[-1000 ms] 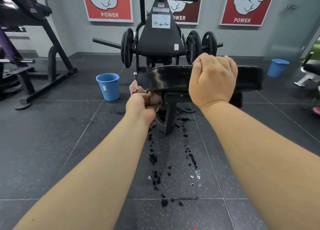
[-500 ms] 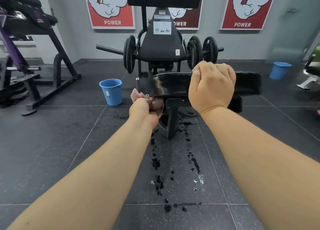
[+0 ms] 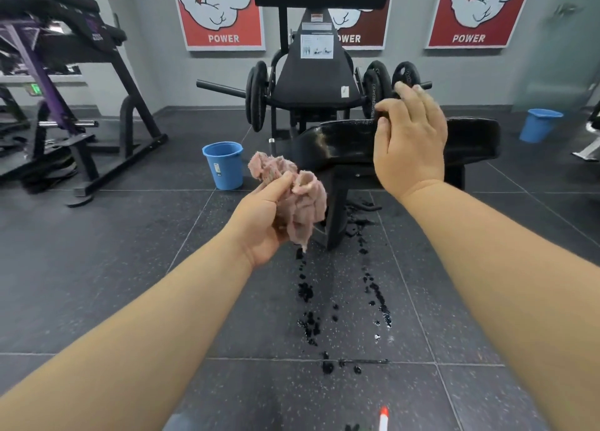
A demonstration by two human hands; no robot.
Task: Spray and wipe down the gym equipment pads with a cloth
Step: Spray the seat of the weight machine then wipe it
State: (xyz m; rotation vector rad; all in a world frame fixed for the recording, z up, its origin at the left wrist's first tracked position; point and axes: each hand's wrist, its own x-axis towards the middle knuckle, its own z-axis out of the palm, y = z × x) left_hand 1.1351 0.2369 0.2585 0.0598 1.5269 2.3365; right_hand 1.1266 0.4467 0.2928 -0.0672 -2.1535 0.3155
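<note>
Left of the pad (image 3: 344, 141) stands a blue bucket (image 3: 224, 166). Just off the pad's left end and a little below it, the left hand (image 3: 263, 223) holds the pink cloth (image 3: 305, 200) bunched, with thumb and curled fingers closed round its middle and loose folds hanging free. The cloth looks soft, limp and damp, so it is light but apt to drip. A gathered fistful like this should give a firm wiping face. The pad sits fixed on its post, glossy and wet, and is probably slippery under a palm. Over the pad's middle the right hand (image 3: 412, 145) has its fingers loosely spread and holds nothing; whether it touches the top I cannot tell.
</note>
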